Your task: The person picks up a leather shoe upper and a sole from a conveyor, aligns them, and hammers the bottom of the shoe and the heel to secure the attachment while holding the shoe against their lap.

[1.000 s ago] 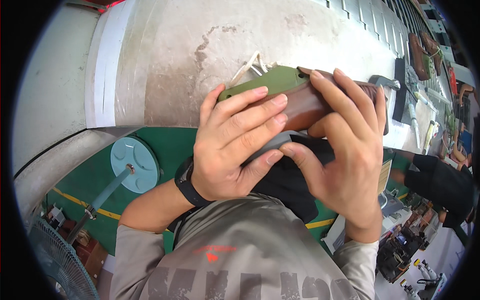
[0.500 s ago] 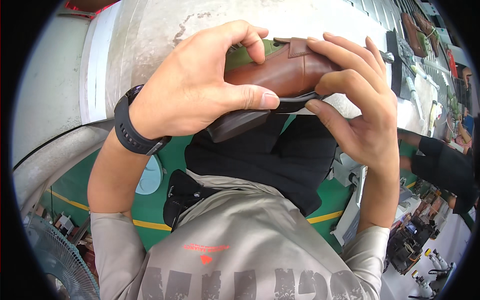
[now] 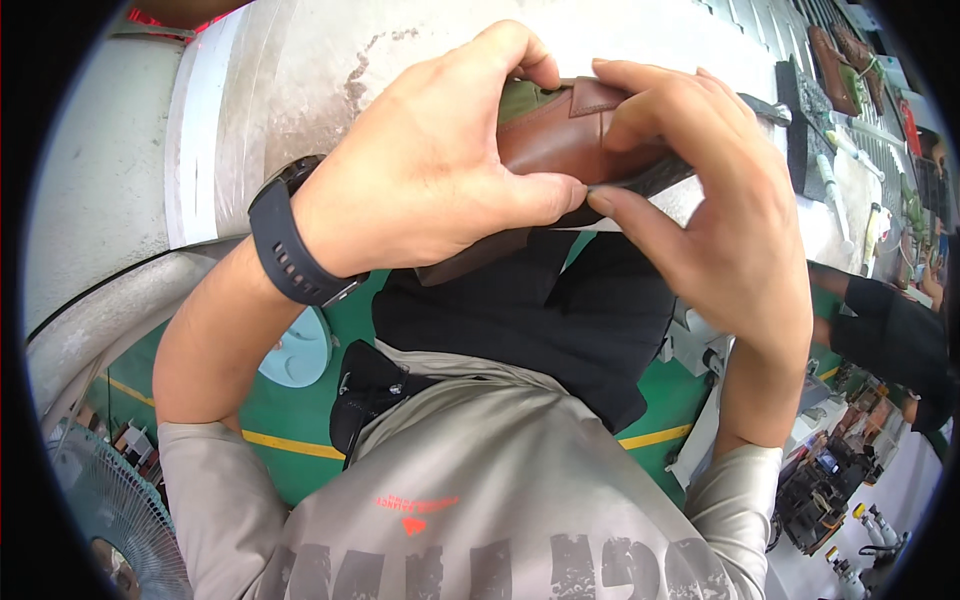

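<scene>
A brown leather shoe (image 3: 555, 145) lies on its side between my hands, over the near edge of the bench. Part of a green shoe last (image 3: 522, 100) shows in its opening. Along its near side runs a black sole, whose heel end (image 3: 475, 257) sticks out below my left wrist. My left hand (image 3: 430, 160) grips the shoe, thumb pressed along the seam of sole and upper, fingers over the far side. My right hand (image 3: 715, 175) wraps the other end, its thumb tip beside the left thumb tip. The hands hide much of the sole.
A stained white workbench (image 3: 300, 85) spreads ahead. At its right lie white-handled tools (image 3: 832, 195), with more brown shoes (image 3: 830, 75) beyond. A light blue stool (image 3: 300, 350) and a fan (image 3: 125, 520) stand at lower left. Another person (image 3: 885, 320) is at the right.
My left hand has slid right along the shoe, bringing its thumb up to the right thumb. The right fingers have bent in closer over the upper, and the right thumb has moved slightly left.
</scene>
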A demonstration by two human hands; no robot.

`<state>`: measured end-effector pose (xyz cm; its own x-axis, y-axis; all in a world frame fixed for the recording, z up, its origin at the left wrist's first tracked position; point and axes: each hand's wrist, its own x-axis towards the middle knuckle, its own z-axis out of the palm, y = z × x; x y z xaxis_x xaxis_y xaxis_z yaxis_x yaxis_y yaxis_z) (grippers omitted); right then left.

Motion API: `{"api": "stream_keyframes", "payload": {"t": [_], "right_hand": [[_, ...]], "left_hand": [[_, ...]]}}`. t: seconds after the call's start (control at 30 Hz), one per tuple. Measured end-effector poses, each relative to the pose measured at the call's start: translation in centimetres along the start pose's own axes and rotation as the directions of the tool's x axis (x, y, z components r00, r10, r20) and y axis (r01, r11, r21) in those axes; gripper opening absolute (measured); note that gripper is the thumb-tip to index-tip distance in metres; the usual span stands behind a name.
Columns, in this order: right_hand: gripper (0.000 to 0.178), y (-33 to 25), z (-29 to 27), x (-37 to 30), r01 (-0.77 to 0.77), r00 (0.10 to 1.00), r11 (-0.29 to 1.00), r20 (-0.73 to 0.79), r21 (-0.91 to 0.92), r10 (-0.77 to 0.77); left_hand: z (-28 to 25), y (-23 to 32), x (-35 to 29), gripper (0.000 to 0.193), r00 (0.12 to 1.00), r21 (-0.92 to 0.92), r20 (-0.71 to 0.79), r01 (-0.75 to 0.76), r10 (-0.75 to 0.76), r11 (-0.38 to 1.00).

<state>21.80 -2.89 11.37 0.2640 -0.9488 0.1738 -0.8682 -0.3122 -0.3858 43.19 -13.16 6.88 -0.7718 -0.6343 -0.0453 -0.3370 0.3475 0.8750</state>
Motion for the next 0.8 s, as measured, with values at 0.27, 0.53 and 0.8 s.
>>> {"api": "stream_keyframes", "payload": {"t": [0.27,0.53,0.8], "right_hand": [[0.065,7.0,-4.1,0.4,-0.164,0.963,0.913,0.263,0.374,0.065],[0.056,7.1,-4.0,2.7,-0.251,0.902,0.883,0.427,0.397,0.064],[0.075,5.9,-1.9,1.8,-0.080,0.972,0.977,0.231,0.195,0.034]], "left_hand": [[0.1,-1.4,0.8,0.079,0.985,-0.054,0.047,-0.165,0.167,0.985],[0.5,-1.5,0.9,0.077,0.981,-0.103,0.017,-0.189,0.191,0.977],[0.7,-1.8,0.9,0.076,0.973,-0.033,-0.029,-0.231,0.230,0.972]]}}
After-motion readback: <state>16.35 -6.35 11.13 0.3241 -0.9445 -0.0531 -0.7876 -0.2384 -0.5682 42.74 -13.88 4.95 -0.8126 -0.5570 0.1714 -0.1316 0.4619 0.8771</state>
